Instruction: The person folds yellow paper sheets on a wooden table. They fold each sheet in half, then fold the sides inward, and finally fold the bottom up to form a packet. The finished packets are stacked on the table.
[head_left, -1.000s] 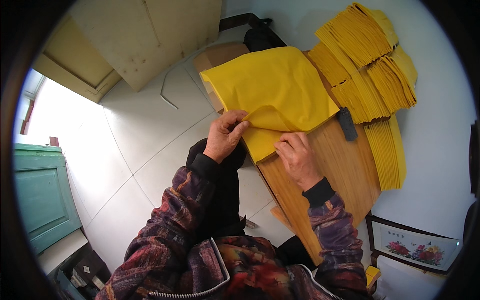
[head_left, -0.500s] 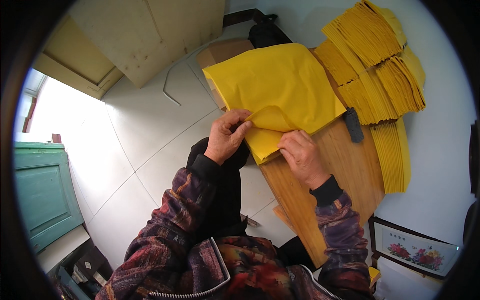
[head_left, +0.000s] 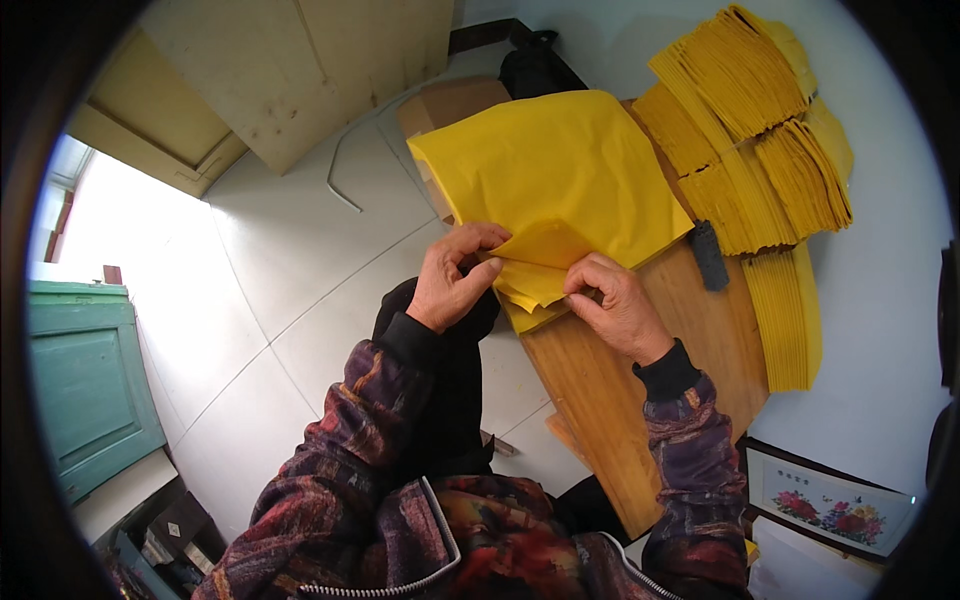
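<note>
A pile of large yellow sheets (head_left: pixel 560 150), paper or thin cloth, lies over the far end of a wooden table. Its near edge is lifted into a folded flap (head_left: pixel 545 243). My right hand (head_left: pixel 615 305) pinches the near edge of a sheet between thumb and fingers. At the flap's left corner is my left hand (head_left: pixel 455 275), thumb and fingers apart, fingertips against the yellow material. Below the flap, sheet corners stick out unevenly between the two hands.
Several bundles of folded yellow sheets (head_left: pixel 735 80) stand along the wall at the right. A dark grey block (head_left: pixel 709 255) sits beside the pile on the wooden table (head_left: pixel 640 400). Under the pile's far left side is a cardboard box (head_left: pixel 450 105). A framed flower picture (head_left: pixel 830 500) is at lower right.
My right hand has moved slightly right and down, drawing the sheet edge with it. My left thumb has parted from the flap. The flap now stands more pointed.
</note>
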The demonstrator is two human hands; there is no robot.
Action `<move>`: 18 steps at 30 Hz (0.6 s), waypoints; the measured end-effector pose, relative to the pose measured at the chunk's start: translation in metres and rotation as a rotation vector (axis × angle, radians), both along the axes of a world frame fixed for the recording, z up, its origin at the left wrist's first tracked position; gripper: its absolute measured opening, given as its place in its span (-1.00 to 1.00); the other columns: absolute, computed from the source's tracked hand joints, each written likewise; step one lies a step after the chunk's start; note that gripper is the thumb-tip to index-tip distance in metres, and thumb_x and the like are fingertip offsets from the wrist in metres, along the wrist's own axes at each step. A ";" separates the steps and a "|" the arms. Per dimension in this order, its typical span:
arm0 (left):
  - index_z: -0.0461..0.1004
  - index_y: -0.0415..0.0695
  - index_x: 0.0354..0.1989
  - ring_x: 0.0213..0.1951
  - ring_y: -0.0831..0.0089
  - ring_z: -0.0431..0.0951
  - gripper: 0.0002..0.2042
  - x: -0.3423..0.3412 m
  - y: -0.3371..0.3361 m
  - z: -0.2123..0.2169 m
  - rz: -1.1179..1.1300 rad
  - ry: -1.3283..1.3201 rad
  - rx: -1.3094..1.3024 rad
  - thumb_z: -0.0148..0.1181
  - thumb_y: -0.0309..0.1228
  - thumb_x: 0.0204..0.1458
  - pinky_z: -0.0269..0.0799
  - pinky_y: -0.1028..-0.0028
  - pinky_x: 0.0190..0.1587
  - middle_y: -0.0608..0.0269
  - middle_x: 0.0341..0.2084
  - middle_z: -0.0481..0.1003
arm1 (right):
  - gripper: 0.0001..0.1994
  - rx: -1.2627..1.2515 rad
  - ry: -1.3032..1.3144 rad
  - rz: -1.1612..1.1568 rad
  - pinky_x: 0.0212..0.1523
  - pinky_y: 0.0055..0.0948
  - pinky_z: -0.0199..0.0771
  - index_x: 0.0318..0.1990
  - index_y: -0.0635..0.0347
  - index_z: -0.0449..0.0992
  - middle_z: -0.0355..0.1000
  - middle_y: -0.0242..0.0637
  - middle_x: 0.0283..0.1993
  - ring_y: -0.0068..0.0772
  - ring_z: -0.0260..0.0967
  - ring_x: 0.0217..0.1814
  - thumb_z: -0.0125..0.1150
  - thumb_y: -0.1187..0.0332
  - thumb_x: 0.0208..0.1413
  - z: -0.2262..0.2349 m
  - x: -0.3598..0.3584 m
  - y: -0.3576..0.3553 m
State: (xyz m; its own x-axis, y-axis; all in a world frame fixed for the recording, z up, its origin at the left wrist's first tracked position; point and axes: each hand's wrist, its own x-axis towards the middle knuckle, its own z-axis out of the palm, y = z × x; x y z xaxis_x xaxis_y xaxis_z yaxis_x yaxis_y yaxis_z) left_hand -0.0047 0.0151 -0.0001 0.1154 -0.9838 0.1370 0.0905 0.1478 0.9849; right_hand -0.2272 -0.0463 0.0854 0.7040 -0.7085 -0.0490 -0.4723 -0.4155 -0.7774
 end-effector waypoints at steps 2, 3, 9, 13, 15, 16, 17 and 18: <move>0.45 -0.31 -0.27 -0.20 0.41 0.45 -0.78 0.003 0.000 0.003 -0.028 -0.024 -0.019 0.08 -0.49 -0.11 0.35 0.56 -0.19 0.17 -0.12 0.48 | -0.90 0.044 -0.016 -0.026 -0.28 -0.55 0.33 -0.39 0.28 0.40 0.36 -0.33 -0.36 -0.46 0.33 -0.30 0.18 0.64 -0.04 0.000 0.000 0.000; 0.44 -0.31 -0.27 -0.19 0.42 0.45 -0.77 0.004 0.000 0.004 -0.034 -0.039 -0.039 0.06 -0.50 -0.14 0.35 0.55 -0.19 0.17 -0.12 0.48 | -0.90 0.069 -0.024 -0.041 -0.28 -0.56 0.33 -0.39 0.28 0.40 0.36 -0.34 -0.36 -0.47 0.33 -0.30 0.18 0.64 -0.05 -0.001 0.000 0.000; 0.45 -0.31 -0.29 -0.18 0.43 0.45 -0.77 0.002 0.001 0.005 -0.018 -0.085 -0.044 0.04 -0.56 -0.19 0.35 0.55 -0.18 0.18 -0.14 0.49 | -0.90 0.059 -0.014 -0.052 -0.25 -0.57 0.34 -0.38 0.28 0.41 0.36 -0.35 -0.36 -0.50 0.33 -0.30 0.18 0.63 -0.05 -0.002 0.000 0.002; 0.47 -0.30 -0.27 -0.19 0.43 0.46 -0.84 -0.004 -0.001 -0.001 0.027 -0.037 -0.036 0.15 -0.60 -0.06 0.36 0.56 -0.16 0.18 -0.18 0.50 | -0.81 -0.063 0.023 -0.067 -0.18 -0.47 0.39 -0.29 0.27 0.39 0.38 -0.28 -0.27 -0.34 0.36 -0.22 0.24 0.60 -0.08 -0.003 0.000 0.008; 0.48 -0.29 -0.24 -0.22 0.45 0.47 -0.86 -0.007 -0.003 -0.006 0.071 -0.039 -0.032 0.18 -0.56 0.02 0.37 0.55 -0.16 0.18 -0.22 0.50 | -0.73 -0.272 0.030 -0.058 -0.13 -0.40 0.42 -0.22 0.26 0.38 0.38 -0.21 -0.19 -0.23 0.37 -0.14 0.29 0.58 -0.11 -0.007 0.002 0.014; 0.49 -0.29 -0.22 -0.23 0.46 0.47 -0.86 -0.008 -0.004 -0.009 0.089 -0.038 -0.022 0.19 -0.54 0.06 0.38 0.55 -0.16 0.19 -0.24 0.51 | -0.69 -0.347 0.038 -0.083 -0.10 -0.36 0.41 -0.20 0.25 0.36 0.36 -0.18 -0.14 -0.17 0.35 -0.10 0.31 0.58 -0.13 -0.009 0.001 0.018; 0.49 -0.29 -0.21 -0.25 0.48 0.47 -0.86 -0.008 -0.004 -0.011 0.096 -0.031 -0.017 0.19 -0.53 0.07 0.38 0.54 -0.17 0.19 -0.27 0.51 | -0.64 -0.426 0.036 -0.102 -0.07 -0.33 0.41 -0.17 0.24 0.35 0.34 -0.16 -0.10 -0.12 0.34 -0.06 0.33 0.57 -0.15 -0.011 0.001 0.021; 0.50 -0.30 -0.20 -0.27 0.50 0.47 -0.85 -0.008 -0.004 -0.012 0.099 -0.022 -0.001 0.20 -0.52 0.07 0.39 0.54 -0.18 0.20 -0.29 0.51 | -0.60 -0.505 0.033 -0.122 -0.04 -0.30 0.40 -0.14 0.24 0.34 0.33 -0.13 -0.05 -0.07 0.32 -0.02 0.36 0.57 -0.17 -0.013 0.001 0.025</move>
